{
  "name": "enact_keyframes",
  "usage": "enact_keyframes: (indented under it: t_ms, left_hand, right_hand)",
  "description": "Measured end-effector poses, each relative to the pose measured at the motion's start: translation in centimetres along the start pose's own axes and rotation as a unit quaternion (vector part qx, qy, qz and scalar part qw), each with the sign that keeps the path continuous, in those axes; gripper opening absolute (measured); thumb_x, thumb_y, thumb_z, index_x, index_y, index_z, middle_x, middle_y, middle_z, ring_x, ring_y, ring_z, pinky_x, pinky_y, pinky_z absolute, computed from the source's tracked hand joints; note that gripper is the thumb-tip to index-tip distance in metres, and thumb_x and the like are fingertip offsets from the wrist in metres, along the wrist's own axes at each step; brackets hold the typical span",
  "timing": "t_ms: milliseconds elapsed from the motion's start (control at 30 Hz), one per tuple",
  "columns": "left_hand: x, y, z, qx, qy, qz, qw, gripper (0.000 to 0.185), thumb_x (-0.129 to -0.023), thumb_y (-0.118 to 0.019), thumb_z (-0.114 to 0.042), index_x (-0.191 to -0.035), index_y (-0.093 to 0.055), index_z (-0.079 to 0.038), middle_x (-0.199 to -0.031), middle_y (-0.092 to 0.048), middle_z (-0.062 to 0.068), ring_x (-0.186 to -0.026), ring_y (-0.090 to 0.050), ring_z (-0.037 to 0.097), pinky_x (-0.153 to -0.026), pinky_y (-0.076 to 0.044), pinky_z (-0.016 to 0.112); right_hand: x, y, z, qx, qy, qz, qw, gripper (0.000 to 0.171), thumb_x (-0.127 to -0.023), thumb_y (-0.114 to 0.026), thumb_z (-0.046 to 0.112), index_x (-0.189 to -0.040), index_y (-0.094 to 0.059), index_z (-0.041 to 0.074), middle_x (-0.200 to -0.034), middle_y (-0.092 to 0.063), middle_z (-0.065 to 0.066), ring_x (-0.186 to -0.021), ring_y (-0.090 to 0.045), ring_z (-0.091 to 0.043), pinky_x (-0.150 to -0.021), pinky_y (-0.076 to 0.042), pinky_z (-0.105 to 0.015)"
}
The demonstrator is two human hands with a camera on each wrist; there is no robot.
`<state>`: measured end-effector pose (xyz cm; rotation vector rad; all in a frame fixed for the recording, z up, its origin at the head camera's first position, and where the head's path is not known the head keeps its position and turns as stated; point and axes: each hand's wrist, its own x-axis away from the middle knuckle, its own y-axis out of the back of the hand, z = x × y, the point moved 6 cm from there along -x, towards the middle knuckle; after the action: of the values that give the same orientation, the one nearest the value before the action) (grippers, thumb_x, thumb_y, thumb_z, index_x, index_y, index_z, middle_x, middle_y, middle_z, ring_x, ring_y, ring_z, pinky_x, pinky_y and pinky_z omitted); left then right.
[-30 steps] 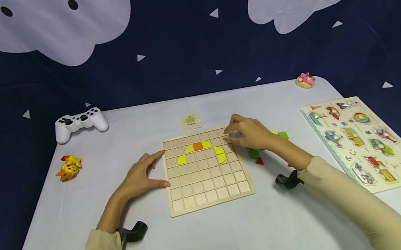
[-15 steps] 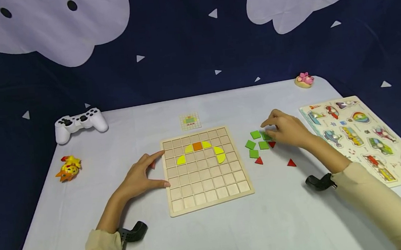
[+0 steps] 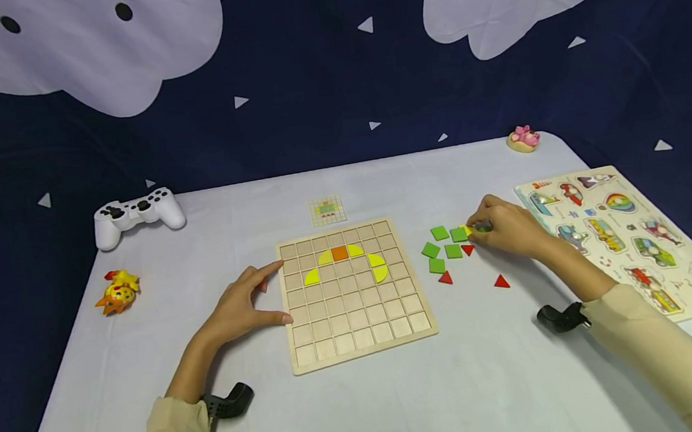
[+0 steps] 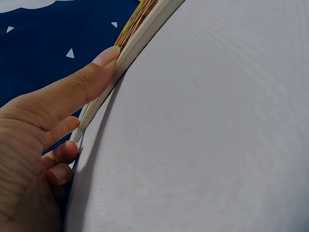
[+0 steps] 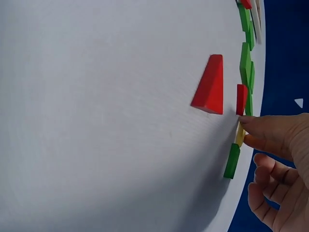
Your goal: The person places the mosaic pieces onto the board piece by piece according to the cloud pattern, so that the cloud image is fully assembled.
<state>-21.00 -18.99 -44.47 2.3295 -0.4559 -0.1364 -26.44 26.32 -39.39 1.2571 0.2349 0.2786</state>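
Note:
The wooden grid board lies flat on the white table. In its cells sit an orange square and several yellow rounded pieces. My left hand touches the board's left edge with spread thumb and index finger; the left wrist view shows the thumb against the rim. To the right of the board, my right hand pinches a yellow piece between thumb and index finger, low at the tabletop. Green squares and red triangles lie around it. A green piece is partly beneath the hand.
A small pattern card lies behind the board. At the right is a picture puzzle board. A white game controller and a yellow-orange toy stand at the left. A pink figurine is at the back right corner.
My right hand has moved from the board's upper right corner rightward to the loose pieces, and its fingers have closed on a yellow one. The left hand has stayed at the board's edge.

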Motion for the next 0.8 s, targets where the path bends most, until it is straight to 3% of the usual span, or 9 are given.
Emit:
enact_keyframes:
  t_ms: [367,567,800]
  left_hand:
    - [0.0,0.1,0.0,-0.003,-0.002,-0.005,1.0000,0.100,-0.065,-0.092,-0.040,-0.149,-0.046,-0.015,-0.093,-0.042,0.004,-0.087,-0.040,0.019,-0.079,-0.032,0.037]
    - [-0.1,0.0,0.1,0.001,-0.004,-0.004,1.0000,0.100,-0.065,-0.092,-0.040,-0.149,-0.046,-0.015,-0.093,-0.042,0.004,-0.087,-0.041,0.020,-0.079,-0.033,0.038]
    - [-0.1,0.0,0.1,0.000,-0.004,-0.004,1.0000,0.100,-0.064,-0.093,-0.040,-0.149,-0.046,-0.016,-0.093,-0.042,0.003,-0.085,-0.040,0.019,-0.078,-0.032,0.037]
  right_hand:
    - [-0.8,-0.2,-0.2,0.021,0.013,-0.028,0.999,0.025,-0.085,-0.075,0.019,-0.103,-0.077,0.002,-0.097,-0.059,-0.010,-0.081,-0.058,-0.023,-0.065,-0.047,-0.042]
    - [-1.6,-0.1,-0.5,0.019,0.008,-0.024,1.000,0.026,-0.087,-0.074,0.020,-0.105,-0.077,0.001,-0.098,-0.059,-0.014,-0.076,-0.057,-0.024,-0.060,-0.044,-0.037]
    - [-2.1,0.2,-0.4,0.023,-0.003,-0.023,0.999,0.025,-0.086,-0.075,0.021,-0.100,-0.077,0.000,-0.099,-0.058,-0.017,-0.078,-0.058,-0.027,-0.064,-0.047,-0.044]
